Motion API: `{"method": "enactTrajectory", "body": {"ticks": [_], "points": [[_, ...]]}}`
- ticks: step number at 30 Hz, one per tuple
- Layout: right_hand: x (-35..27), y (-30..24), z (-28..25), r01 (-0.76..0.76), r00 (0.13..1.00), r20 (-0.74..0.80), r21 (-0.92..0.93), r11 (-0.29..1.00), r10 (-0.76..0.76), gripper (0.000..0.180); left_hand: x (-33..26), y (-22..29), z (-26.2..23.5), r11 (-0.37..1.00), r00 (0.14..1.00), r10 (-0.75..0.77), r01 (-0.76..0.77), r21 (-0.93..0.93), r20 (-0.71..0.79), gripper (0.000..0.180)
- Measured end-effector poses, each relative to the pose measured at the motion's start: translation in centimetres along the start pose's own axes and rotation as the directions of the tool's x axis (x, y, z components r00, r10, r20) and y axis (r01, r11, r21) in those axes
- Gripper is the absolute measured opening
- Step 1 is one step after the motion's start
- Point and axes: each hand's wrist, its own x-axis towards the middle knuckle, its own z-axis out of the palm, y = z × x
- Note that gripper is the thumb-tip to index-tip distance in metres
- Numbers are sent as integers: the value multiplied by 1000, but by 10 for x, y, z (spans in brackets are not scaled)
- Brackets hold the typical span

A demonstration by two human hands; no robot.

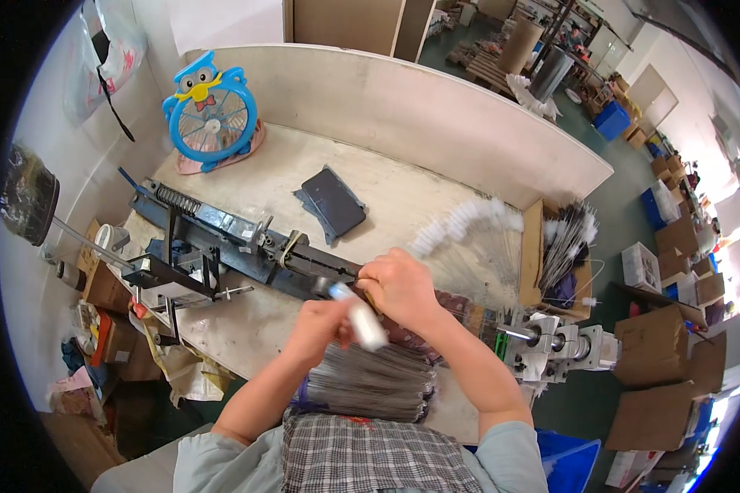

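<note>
Just in front of the dark metal bench fixture (247,238), both of my hands are close together. My left hand (319,329) has its fingers closed on a white cylinder-shaped thing (367,327) with a blue end, smeared by motion. Beside it, to the right, my right hand (399,287) is closed near the fixture's right end; a bit of yellow shows under its fingers, but its grip is mostly hidden. Below my hands, near my lap, lies a thick bundle of thin metal wires (370,382).
White-tipped wire pieces (469,230) lie fanned out at the right, next to a cardboard box (534,255) of more wires. A metal machine (559,345) stands at the right edge. Farther back are a dark phone-like slab (334,201) and a blue fan (214,119). A lever-armed black device (173,275) sits left.
</note>
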Motion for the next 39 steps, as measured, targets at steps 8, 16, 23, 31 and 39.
{"method": "enactTrajectory", "body": {"ticks": [8,16,23,31,39], "points": [[-14,1,-19,59,986,-153,-6,998,-60,10,24,-20,-4,739,985,94,30,673,-148,44],[-91,21,-16,23,999,-27,9,1000,-23,20,18,-35,32,958,961,268,-259,121,-62,10],[-66,41,51,23,998,-61,-53,998,-26,21,20,-18,1,718,970,228,-112,687,-80,27],[-77,31,12,17,1000,20,41,999,-18,16,-13,-35,-128,876,906,-75,-140,-462,-416,22],[-73,10,8,-21,995,101,43,999,17,17,-18,-45,-159,863,850,-104,-181,-471,-517,18]]}}
